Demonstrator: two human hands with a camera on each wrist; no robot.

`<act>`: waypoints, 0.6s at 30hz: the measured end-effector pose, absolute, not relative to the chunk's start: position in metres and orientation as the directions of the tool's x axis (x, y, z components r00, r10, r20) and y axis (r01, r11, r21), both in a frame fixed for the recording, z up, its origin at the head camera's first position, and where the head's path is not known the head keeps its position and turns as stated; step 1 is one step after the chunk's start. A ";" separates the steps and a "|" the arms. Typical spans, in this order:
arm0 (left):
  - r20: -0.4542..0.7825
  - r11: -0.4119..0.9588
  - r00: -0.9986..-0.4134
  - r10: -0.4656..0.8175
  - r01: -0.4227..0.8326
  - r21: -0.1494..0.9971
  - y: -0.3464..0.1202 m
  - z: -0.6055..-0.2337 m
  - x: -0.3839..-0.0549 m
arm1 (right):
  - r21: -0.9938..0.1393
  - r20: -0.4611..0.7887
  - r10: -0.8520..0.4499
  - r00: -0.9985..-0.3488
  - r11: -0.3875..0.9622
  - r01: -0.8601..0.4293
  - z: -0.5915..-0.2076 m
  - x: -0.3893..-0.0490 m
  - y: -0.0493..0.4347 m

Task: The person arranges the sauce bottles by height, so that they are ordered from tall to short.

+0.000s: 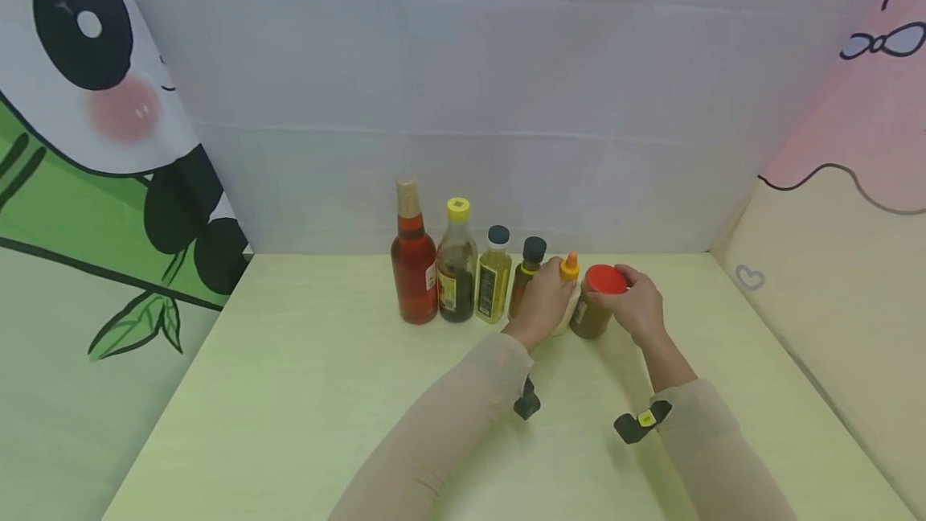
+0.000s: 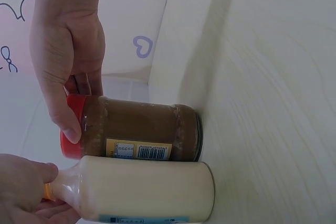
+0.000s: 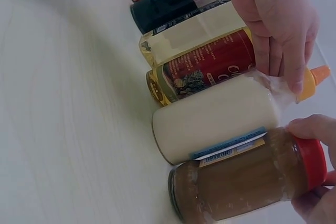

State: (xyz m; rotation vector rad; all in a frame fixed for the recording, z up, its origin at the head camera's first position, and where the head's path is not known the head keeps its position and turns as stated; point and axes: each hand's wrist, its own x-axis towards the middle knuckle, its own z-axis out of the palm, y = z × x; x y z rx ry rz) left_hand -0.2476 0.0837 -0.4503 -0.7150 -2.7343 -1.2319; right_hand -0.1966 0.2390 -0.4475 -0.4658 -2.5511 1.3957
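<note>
My left hand pinches the neck of a squeeze bottle just below its orange nozzle cap. The bottle is filled with something cream-coloured and stands upright on the table. Close against its right side is a jar of brown spread with a red lid. My right hand grips this jar round the lid, thumb on the near side in the left wrist view. Both labels show partly in the right wrist view, where bottle and jar stand side by side.
Leftward from the squeeze bottle runs a row: a dark-capped olive oil bottle, a yellow oil bottle, a yellow-capped dark sauce bottle and a tall red bottle. Behind them hangs a pale cloth wall at the table's back edge.
</note>
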 end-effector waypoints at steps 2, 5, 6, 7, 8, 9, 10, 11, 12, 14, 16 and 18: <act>0.239 0.559 -0.888 0.392 0.437 0.705 0.083 -0.451 -0.249 | -0.838 0.033 0.356 -0.934 0.520 0.169 -0.449 -0.198 0.238; 0.237 0.563 -0.892 0.386 0.431 0.705 0.080 -0.454 -0.252 | -0.805 0.071 0.328 -0.942 0.576 0.140 -0.451 -0.200 0.235; 0.237 0.566 -0.892 0.384 0.431 0.703 0.079 -0.455 -0.252 | -0.793 0.089 0.320 -0.943 0.596 0.128 -0.452 -0.200 0.233; 0.238 0.570 -0.892 0.384 0.432 0.699 0.078 -0.455 -0.252 | -0.779 0.106 0.313 -0.944 0.616 0.116 -0.452 -0.201 0.230; 0.233 0.575 -0.894 0.383 0.429 0.697 0.077 -0.455 -0.252 | -0.766 0.126 0.307 -0.943 0.635 0.105 -0.453 -0.200 0.228; 0.230 0.577 -0.895 0.383 0.426 0.697 0.076 -0.455 -0.252 | -0.754 0.144 0.301 -0.943 0.651 0.092 -0.453 -0.200 0.226; 0.226 0.579 -0.895 0.385 0.424 0.697 0.075 -0.455 -0.251 | -0.743 0.160 0.297 -0.941 0.664 0.083 -0.453 -0.199 0.223; 0.221 0.582 -0.895 0.388 0.424 0.694 0.073 -0.454 -0.250 | -0.737 0.174 0.289 -0.941 0.672 0.070 -0.453 -0.198 0.221; 0.217 0.583 -0.896 0.388 0.421 0.695 0.072 -0.453 -0.249 | -0.733 0.185 0.284 -0.941 0.678 0.061 -0.453 -0.197 0.219; 0.209 0.595 -0.899 0.384 0.414 0.689 0.070 -0.452 -0.247 | -0.719 0.206 0.268 -0.941 0.694 0.040 -0.452 -0.195 0.215; 0.213 0.604 -0.900 0.379 0.415 0.680 0.067 -0.451 -0.245 | -0.708 0.221 0.256 -0.941 0.706 0.026 -0.451 -0.193 0.212; 0.227 0.598 -0.898 0.377 0.423 0.680 0.064 -0.450 -0.242 | -0.693 0.238 0.250 -0.938 0.721 0.016 -0.449 -0.191 0.210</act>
